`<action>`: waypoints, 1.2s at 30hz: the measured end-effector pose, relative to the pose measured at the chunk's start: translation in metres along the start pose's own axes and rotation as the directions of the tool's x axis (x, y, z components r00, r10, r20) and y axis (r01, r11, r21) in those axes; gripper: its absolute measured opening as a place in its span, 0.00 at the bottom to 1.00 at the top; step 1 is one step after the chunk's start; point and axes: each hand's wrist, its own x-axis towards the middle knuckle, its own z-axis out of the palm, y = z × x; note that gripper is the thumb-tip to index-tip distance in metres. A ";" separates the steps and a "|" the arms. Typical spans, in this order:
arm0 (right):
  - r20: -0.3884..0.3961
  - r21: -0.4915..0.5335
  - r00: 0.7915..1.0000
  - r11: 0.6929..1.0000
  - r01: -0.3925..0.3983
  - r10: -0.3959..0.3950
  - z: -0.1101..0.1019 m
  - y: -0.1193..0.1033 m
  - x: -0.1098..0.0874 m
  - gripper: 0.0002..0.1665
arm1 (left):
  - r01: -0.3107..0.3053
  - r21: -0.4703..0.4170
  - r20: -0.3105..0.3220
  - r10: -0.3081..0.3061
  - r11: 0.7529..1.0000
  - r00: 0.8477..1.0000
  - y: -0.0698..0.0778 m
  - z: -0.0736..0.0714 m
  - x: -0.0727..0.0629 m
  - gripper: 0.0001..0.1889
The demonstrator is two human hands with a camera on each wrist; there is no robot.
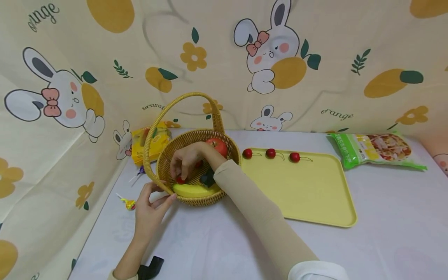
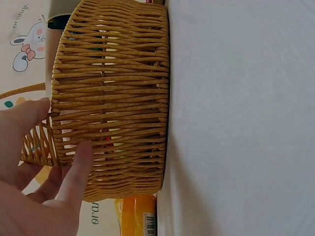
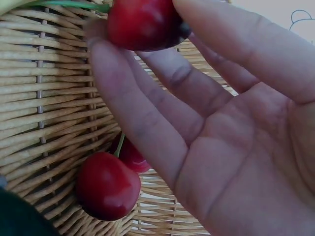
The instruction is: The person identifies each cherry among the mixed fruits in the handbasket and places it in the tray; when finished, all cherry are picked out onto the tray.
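Inside the wicker basket (image 1: 189,137), my right hand (image 1: 190,157) pinches a red cherry (image 3: 145,22) between thumb and fingertips. Its green stem points away to the left in the right wrist view. Two more cherries (image 3: 108,187) lie lower in the basket, one partly behind the other. A banana (image 1: 194,190), a red apple (image 1: 217,146) and a dark object (image 1: 207,178), partly hidden by my right sleeve, share the basket. My left hand (image 1: 151,210) grips the basket at the foot of its handle, thumb and fingers around the rim (image 2: 55,88).
Right of the basket is a yellow tray (image 1: 308,190) with three stemmed cherries (image 1: 270,153) along its back edge. A green food packet (image 1: 379,151) lies beyond it. Left are a yellow packet (image 1: 140,146), a yellow-wrapped lollipop (image 1: 130,204) and a purple one (image 1: 141,170).
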 end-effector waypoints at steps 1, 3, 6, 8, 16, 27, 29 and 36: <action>0.004 0.020 1.000 1.000 -0.004 0.004 0.000 0.000 -0.001 0.19 | -0.001 -0.002 0.000 0.001 1.000 1.000 0.000 0.000 0.000 0.23; 0.004 0.050 1.000 0.999 -0.004 0.004 0.000 -0.001 -0.002 0.17 | -0.001 0.000 -0.003 0.001 1.000 1.000 -0.001 0.001 0.000 0.24; -0.030 0.032 0.998 0.998 0.049 -0.048 -0.001 -0.005 -0.006 0.16 | 0.003 0.001 -0.003 -0.003 1.000 1.000 -0.001 0.001 0.000 0.24; -0.068 -0.012 0.992 0.994 0.109 -0.110 -0.002 -0.010 -0.010 0.15 | 0.007 -0.001 -0.004 -0.007 1.000 1.000 -0.001 0.000 -0.001 0.24; -0.189 0.016 0.928 0.944 0.330 -0.322 -0.005 -0.021 -0.064 0.14 | 0.009 -0.008 -0.002 -0.009 1.000 1.000 -0.002 0.001 -0.001 0.24; -0.552 -0.081 0.741 0.909 0.410 -0.383 0.005 0.039 -0.182 0.16 | 0.013 -0.004 -0.003 -0.013 1.000 1.000 0.003 0.001 -0.001 0.22; -0.608 -0.101 0.730 0.942 0.320 -0.313 0.010 0.055 -0.197 0.17 | 0.005 -0.013 -0.007 -0.005 1.000 1.000 0.003 0.002 -0.001 0.23; -0.690 -0.107 0.700 0.982 0.156 -0.186 0.027 0.104 -0.212 0.20 | -0.008 -0.001 -0.016 0.008 1.000 1.000 0.003 0.003 -0.001 0.24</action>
